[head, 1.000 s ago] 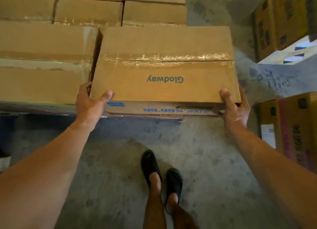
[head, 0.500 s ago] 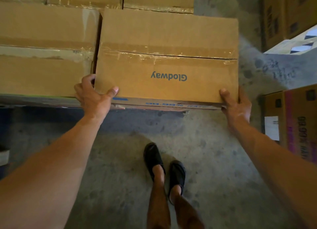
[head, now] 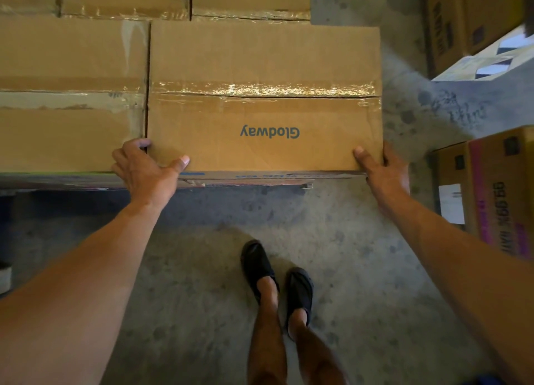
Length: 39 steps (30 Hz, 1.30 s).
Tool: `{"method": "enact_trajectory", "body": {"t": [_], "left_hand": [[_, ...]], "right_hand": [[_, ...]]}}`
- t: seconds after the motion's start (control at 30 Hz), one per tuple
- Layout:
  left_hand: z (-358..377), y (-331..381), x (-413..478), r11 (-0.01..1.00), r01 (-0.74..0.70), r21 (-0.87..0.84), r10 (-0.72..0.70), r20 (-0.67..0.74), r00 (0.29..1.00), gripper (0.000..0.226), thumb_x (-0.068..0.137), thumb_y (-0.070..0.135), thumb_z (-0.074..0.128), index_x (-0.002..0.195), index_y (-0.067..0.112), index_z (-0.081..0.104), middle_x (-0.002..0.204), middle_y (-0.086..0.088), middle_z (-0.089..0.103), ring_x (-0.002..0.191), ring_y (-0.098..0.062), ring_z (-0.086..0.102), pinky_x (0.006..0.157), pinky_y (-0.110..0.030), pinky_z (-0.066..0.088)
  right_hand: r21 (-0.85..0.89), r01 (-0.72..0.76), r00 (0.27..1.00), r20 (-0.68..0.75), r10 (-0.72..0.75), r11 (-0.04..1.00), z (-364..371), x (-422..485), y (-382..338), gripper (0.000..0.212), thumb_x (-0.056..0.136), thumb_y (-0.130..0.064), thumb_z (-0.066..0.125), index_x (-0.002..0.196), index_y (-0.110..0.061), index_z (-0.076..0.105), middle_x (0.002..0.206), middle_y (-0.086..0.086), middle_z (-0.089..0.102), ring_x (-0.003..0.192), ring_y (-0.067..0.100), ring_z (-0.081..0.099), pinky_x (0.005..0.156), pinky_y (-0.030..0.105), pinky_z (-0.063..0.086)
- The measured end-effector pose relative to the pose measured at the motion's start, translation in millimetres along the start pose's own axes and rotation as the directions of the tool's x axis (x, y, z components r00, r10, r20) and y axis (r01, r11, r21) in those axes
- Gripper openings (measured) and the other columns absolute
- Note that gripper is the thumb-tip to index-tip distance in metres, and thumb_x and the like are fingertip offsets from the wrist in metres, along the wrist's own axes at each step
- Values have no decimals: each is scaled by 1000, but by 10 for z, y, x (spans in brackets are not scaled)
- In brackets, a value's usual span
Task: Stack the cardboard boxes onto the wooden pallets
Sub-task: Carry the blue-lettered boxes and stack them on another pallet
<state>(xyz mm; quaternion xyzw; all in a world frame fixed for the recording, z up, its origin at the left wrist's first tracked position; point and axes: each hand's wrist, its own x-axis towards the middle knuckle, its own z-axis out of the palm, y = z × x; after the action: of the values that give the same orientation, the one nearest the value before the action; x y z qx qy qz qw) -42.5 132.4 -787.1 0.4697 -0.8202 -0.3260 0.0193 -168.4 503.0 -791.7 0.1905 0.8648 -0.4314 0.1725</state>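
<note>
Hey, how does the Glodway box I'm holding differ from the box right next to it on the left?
The Glodway box carries a printed logo on top; the left box has a plain top. The left hand and right hand grip the Glodway box's near corners; neither holds the left box. Both are brown cardboard, taped along the top seam.

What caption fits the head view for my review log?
Left hand and right hand grip a Glodway box beside a taped neighbouring box.

Warehouse, stacked taped cartons, bare concrete floor
</note>
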Motion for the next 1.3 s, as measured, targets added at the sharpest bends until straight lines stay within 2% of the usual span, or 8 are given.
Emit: {"method": "enact_trajectory", "body": {"t": [0.2,0.37,0.57,0.7,0.87,0.97,1.1,1.3], "left_hand": [[-92,292,-82,984,-6,176,6,-4,1000,76,78,33,86,136,12,42,145,-14,36,134,-37,35,106,-54,35],[-270,738,-296,939,-305,160,294,92,951,55,90,32,73,135,10,50,134,-17,48,124,-37,48,104,-52,42],[-747,2017,-720,859,-511,34,497,186,847,53,94,32,67,138,7,53,135,-15,55,124,-32,52,102,-41,41],[-1016,3116,-1089,736,-676,-38,668,202,716,51,94,38,66,135,9,57,133,-13,60,121,-33,56,97,-42,45],[-1106,4325,-1618,539,-831,-136,828,266,494,54,93,47,63,136,16,57,135,-10,61,123,-31,57,97,-39,46],[-969,4798,-1972,404,-890,-209,896,288,339,53,91,44,67,132,12,59,133,-12,62,120,-32,59,97,-41,47],[-659,5201,-2578,244,-927,-283,938,310,153,52,92,43,67,131,10,61,131,-12,64,116,-33,61,94,-40,47],[177,5494,-3414,90,-914,-396,909,408,-87,53,91,45,68,130,10,61,128,-13,64,113,-31,61,92,-39,49]], "right_hand": [[-183,-33,999,18,37,983,-50,-36,-156,72,92,-55,64,148,-15,46,145,12,55,131,36,51,105,44,43],[-324,-43,999,-9,42,945,-399,-292,-515,79,96,-53,59,157,-13,28,158,15,39,143,38,37,113,46,34],[-289,5,986,-158,-53,957,-1651,-766,-1154,67,99,-49,57,153,-13,38,152,16,47,139,39,44,111,48,38],[-176,-37,932,-361,-29,984,-2615,-1051,-1504,69,94,-60,49,146,-14,48,143,16,56,128,39,54,104,49,46],[26,1,783,-622,15,1000,-3443,-1561,-1594,63,83,-61,49,129,-20,60,127,11,67,113,37,63,87,41,49],[150,-46,707,-693,138,988,-3717,-1848,-1428,49,96,-42,56,138,-17,54,131,15,63,118,38,58,90,42,48],[248,-114,603,-752,266,962,-3962,-2184,-912,62,99,-52,53,153,-23,39,150,13,49,136,36,45,108,45,37],[431,-194,428,-771,472,881,-4295,-2373,-123,64,98,-53,55,153,-20,41,150,14,50,137,35,45,111,50,37]]}}
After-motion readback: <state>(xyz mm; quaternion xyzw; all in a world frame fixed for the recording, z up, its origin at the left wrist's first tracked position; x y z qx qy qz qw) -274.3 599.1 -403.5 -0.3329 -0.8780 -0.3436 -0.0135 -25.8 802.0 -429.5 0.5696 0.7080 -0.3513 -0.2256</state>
